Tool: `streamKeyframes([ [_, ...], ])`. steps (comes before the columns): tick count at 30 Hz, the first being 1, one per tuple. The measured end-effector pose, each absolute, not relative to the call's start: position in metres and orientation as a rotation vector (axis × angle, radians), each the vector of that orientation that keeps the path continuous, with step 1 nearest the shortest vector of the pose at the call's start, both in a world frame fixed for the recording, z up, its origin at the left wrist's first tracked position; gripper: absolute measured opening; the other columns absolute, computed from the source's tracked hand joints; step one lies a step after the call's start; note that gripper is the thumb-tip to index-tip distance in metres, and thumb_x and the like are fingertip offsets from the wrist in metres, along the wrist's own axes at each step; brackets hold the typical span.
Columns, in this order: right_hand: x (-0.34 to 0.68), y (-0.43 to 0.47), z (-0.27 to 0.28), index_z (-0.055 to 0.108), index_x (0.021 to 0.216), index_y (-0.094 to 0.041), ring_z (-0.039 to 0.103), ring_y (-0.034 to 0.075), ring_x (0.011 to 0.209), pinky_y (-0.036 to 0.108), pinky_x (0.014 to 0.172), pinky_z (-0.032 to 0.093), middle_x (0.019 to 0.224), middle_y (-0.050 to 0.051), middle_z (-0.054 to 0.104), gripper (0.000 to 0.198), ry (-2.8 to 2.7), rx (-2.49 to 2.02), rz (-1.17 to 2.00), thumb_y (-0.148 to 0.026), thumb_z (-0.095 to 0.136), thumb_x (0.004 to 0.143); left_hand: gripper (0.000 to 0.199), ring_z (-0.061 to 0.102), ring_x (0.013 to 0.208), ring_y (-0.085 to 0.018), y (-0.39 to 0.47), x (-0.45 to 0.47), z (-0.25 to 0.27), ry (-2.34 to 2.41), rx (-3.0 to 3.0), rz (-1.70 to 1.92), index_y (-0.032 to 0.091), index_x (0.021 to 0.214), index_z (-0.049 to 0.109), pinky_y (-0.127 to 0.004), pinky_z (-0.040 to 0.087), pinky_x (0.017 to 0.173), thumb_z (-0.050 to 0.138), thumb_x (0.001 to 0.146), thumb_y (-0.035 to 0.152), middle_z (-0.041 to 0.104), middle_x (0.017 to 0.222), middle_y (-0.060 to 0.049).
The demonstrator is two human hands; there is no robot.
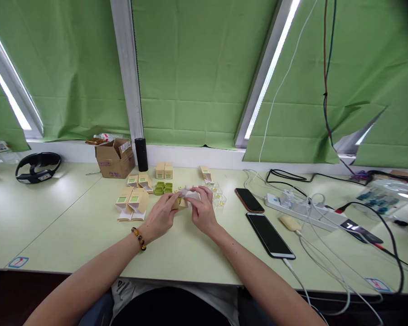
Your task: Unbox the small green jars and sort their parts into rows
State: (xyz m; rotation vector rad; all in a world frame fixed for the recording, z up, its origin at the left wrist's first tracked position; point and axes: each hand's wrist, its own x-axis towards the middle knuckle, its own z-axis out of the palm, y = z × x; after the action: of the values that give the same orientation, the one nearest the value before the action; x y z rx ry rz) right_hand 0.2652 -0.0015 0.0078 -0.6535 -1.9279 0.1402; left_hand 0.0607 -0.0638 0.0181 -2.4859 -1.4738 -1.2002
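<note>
Over the middle of the table both hands meet at a small tan box with a white flap [191, 194]. My left hand [161, 216], a beaded bracelet at its wrist, is closed on the box's left side. My right hand [204, 210] pinches the white flap from the right; fingers hide most of the box. Left of them are small green containers [163, 188] and several open tan boxes [132, 203] with green labels and white insides. Two closed tan boxes [164, 170] stand behind. Clear plastic containers [219, 195] with yellowish bits lie just right of my right hand.
A brown carton [114, 159] and a black cylinder [141, 155] stand at the back left, near a black headset [38, 167]. On the right lie two phones [270, 235], a white power strip [301, 210] and tangled cables. Another tan box [206, 173] lies at the back.
</note>
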Motion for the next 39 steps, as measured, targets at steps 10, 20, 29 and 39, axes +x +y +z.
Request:
streamKeyframes([
  [10, 0.264, -0.008, 0.015, 0.065, 0.062, -0.025, 0.034, 0.037, 0.143, 0.067, 0.118, 0.035, 0.135, 0.007, 0.062, 0.031, -1.888, -0.687, 0.177, -0.025, 0.064, 0.094, 0.069, 0.057, 0.124, -0.030, -0.062, 0.060, 0.015, -1.472, -2.418, -1.152, 0.029, 0.161, 0.033, -0.050, 0.057, 0.101, 0.051, 0.098, 0.011, 0.056, 0.132, -0.015],
  [20, 0.248, 0.001, 0.002, 0.074, 0.083, -0.027, 0.045, 0.034, 0.133, 0.060, 0.117, 0.032, 0.120, 0.010, 0.068, 0.008, -1.782, -0.865, 0.520, -0.034, 0.077, 0.084, 0.076, 0.054, 0.128, -0.031, -0.064, 0.062, 0.015, -1.324, -2.322, -0.877, 0.035, 0.164, 0.027, -0.043, 0.064, 0.086, 0.042, 0.097, 0.005, 0.053, 0.136, -0.015],
  [29, 0.253, 0.006, 0.006, 0.064, 0.078, -0.024, 0.066, 0.028, 0.108, 0.052, 0.102, 0.054, 0.109, 0.008, 0.071, 0.035, -1.431, -0.748, 0.999, -0.056, 0.075, 0.084, 0.071, 0.054, 0.126, -0.031, -0.061, 0.061, 0.018, -1.461, -2.239, -0.937, 0.035, 0.160, 0.035, -0.042, 0.062, 0.084, 0.047, 0.096, 0.007, 0.053, 0.133, -0.014],
  [39, 0.262, 0.020, 0.004, 0.050, 0.088, -0.026, 0.070, 0.021, 0.070, 0.041, 0.069, 0.062, 0.078, -0.002, 0.066, 0.050, -1.200, -0.806, 1.331, -0.068, 0.076, 0.078, 0.062, 0.052, 0.132, -0.031, -0.048, 0.045, 0.020, -1.580, -2.140, -1.262, 0.030, 0.151, 0.043, -0.051, 0.055, 0.103, 0.053, 0.094, 0.009, 0.055, 0.136, -0.013],
])
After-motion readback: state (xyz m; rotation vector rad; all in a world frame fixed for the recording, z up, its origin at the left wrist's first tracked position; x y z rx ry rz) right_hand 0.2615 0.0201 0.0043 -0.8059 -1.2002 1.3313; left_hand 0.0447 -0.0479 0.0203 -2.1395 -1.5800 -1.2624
